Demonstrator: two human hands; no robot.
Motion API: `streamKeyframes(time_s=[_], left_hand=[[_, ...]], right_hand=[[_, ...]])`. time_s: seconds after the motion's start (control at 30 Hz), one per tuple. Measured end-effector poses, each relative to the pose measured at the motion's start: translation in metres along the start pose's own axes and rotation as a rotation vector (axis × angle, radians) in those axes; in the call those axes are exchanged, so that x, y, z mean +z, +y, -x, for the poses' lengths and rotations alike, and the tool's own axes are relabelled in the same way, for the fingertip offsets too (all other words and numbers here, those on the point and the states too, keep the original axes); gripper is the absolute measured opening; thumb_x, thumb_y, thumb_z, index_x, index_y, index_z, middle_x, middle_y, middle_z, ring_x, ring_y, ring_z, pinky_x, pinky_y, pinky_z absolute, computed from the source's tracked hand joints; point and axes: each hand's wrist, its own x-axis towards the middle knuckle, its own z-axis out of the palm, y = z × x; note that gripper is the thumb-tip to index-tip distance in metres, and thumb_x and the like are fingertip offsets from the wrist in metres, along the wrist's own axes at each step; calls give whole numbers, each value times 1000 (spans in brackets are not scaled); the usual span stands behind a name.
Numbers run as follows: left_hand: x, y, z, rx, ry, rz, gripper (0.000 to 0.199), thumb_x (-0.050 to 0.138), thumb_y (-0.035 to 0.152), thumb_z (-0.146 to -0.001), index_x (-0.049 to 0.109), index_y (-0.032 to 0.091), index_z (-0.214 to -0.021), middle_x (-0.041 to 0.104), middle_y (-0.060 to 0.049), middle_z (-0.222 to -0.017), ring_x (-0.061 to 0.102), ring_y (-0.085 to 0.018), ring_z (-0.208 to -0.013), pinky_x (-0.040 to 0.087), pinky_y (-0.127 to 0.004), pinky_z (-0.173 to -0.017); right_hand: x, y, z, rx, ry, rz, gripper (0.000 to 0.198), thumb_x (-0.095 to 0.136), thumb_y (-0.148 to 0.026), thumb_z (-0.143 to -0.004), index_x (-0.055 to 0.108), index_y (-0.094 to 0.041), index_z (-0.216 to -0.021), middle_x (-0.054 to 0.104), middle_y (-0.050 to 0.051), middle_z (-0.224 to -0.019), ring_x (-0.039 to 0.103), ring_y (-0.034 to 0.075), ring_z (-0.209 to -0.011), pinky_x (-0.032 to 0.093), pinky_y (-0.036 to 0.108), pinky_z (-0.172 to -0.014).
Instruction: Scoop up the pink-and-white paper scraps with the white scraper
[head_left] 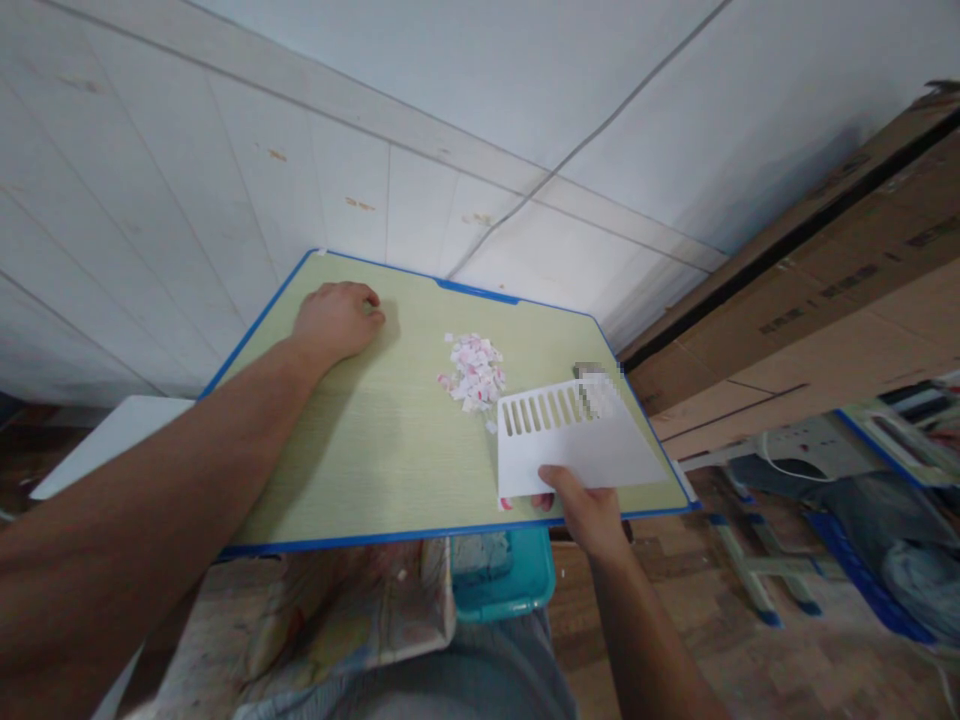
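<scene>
My right hand (pixel 589 510) grips the near edge of a white sheet with a row of slots (pixel 581 455), thumb on top and fingers underneath. A bit of pink shows under the sheet's lower left corner. Just left of the sheet lies a loose pile of small white and pink paper pieces (pixel 476 372) on the pale green desk top (pixel 375 460). On the desk's far left part rests my left hand (pixel 341 320), its fingers curled inward. Whatever may be inside those fingers is hidden. The left hand is apart from the pile.
The desk has a blue rim and stands near a white panelled wall (pixel 315 140). Large cardboard boxes (pixel 810 290) lean at the right. Below the near edge hangs a teal plastic bin (pixel 502 580) beside patterned cloth. Another blue-edged desk and a person's clothed leg appear far right.
</scene>
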Motion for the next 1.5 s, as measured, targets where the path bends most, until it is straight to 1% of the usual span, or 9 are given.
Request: streamKeyframes(time_s=[0.13, 0.27, 0.37, 0.63, 0.8, 0.93, 1.13, 1.3, 1.5], left_hand=[[-2, 2, 1, -4, -23, 1, 66, 57, 47, -104, 88, 20, -155, 82, -19, -173, 70, -44, -164, 55, -54, -136], [-1, 1, 0, -12, -17, -1, 63, 56, 47, -107, 88, 21, -155, 82, -18, -172, 70, -43, -165, 55, -53, -135], [0, 0, 0, -1, -7, -2, 59, 58, 45, -110, 88, 21, -154, 84, -17, -169, 70, -43, -160, 56, -54, -134], [-6, 8, 6, 3, -24, -3, 54, 59, 32, -115, 85, 10, -157, 80, -22, -173, 69, -41, -157, 56, -56, -137], [-7, 9, 5, -14, -29, 7, 56, 62, 39, -115, 86, 11, -157, 81, -19, -172, 68, -39, -156, 54, -52, -137], [-8, 8, 6, -17, -38, 23, 57, 62, 41, -115, 85, 11, -158, 80, -20, -174, 67, -40, -159, 53, -54, -139], [-7, 7, 5, -5, -34, 7, 60, 60, 42, -114, 85, 8, -156, 80, -21, -172, 67, -39, -156, 53, -54, -139], [-8, 8, 6, -3, -40, 1, 54, 59, 33, -115, 84, 10, -157, 80, -21, -173, 68, -40, -157, 53, -57, -140], [-13, 14, 10, -28, -54, 31, 55, 62, 34, -116, 84, 8, -159, 77, -22, -177, 66, -40, -164, 50, -54, -144]], right_hand=[[-3, 16, 5, -16, 6, -1, 43, 85, -53, -89, 70, -31, -55, 76, 7, -60, 74, 28, -61, 68, 42, -70], [-10, 15, 5, -28, -20, 15, 47, 85, -56, -92, 69, -31, -55, 75, 6, -60, 74, 28, -61, 69, 42, -71], [-12, 10, 2, -33, -31, 1, 47, 83, -54, -90, 66, -32, -52, 73, 6, -57, 73, 27, -59, 67, 41, -68], [-7, 16, 1, 8, -18, -35, 39, 85, -51, -83, 69, -30, -55, 73, 6, -55, 70, 27, -56, 66, 40, -63], [-9, 1, 1, 15, -71, -39, 39, 84, -52, -79, 66, -31, -52, 70, 6, -52, 67, 26, -53, 63, 40, -57], [-11, -9, 1, 14, -111, -7, 37, 84, -51, -78, 68, -31, -52, 71, 7, -53, 67, 27, -54, 63, 40, -57], [-8, 9, 0, -9, -17, -51, 40, 82, -49, -82, 63, -32, -50, 66, 4, -51, 63, 25, -52, 61, 39, -56], [-9, 15, 0, 18, -31, -92, 36, 84, -47, -79, 66, -31, -52, 66, 3, -50, 61, 24, -49, 57, 38, -52], [-9, 15, -1, 33, -16, -116, 36, 87, -48, -78, 66, -31, -55, 66, 2, -51, 62, 25, -48, 57, 38, -51]])
